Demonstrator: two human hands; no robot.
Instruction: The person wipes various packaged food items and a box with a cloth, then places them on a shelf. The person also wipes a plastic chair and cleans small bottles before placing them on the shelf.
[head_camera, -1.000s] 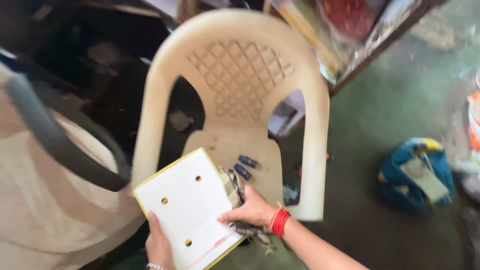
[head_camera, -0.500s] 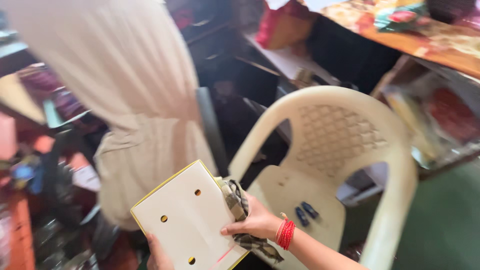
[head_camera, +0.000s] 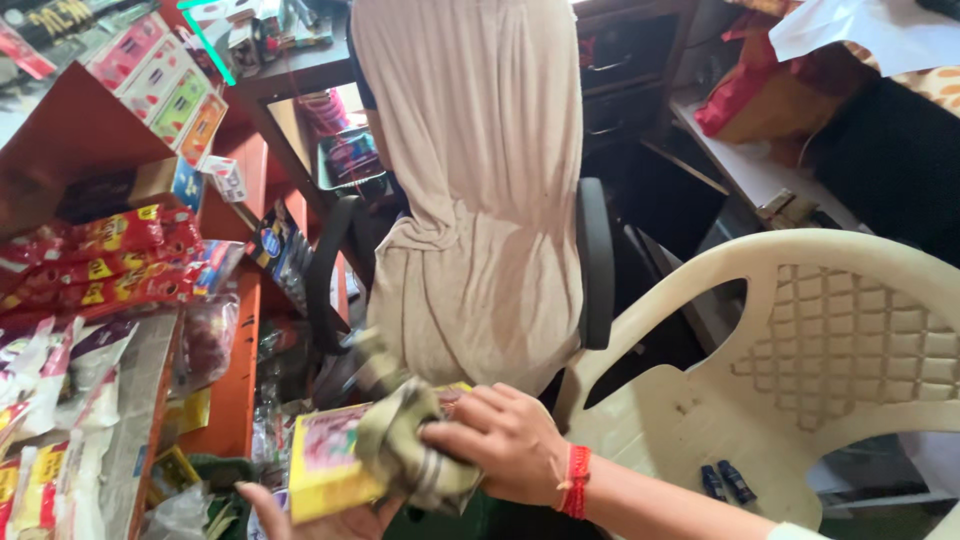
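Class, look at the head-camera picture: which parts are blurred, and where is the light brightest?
Head view: the cloth under the right hand and the yellow box held by the left hand are smeared by motion; the plastic chair is sharper; brightest at the white paper, top right; the shelves behind lie in shadow.

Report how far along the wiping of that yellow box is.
Done: cannot tell how much is clean. In hand: the left hand holds the yellow box from below, and the right hand presses a crumpled cloth on its top face. Left: the face beside the cloth remains uncovered.
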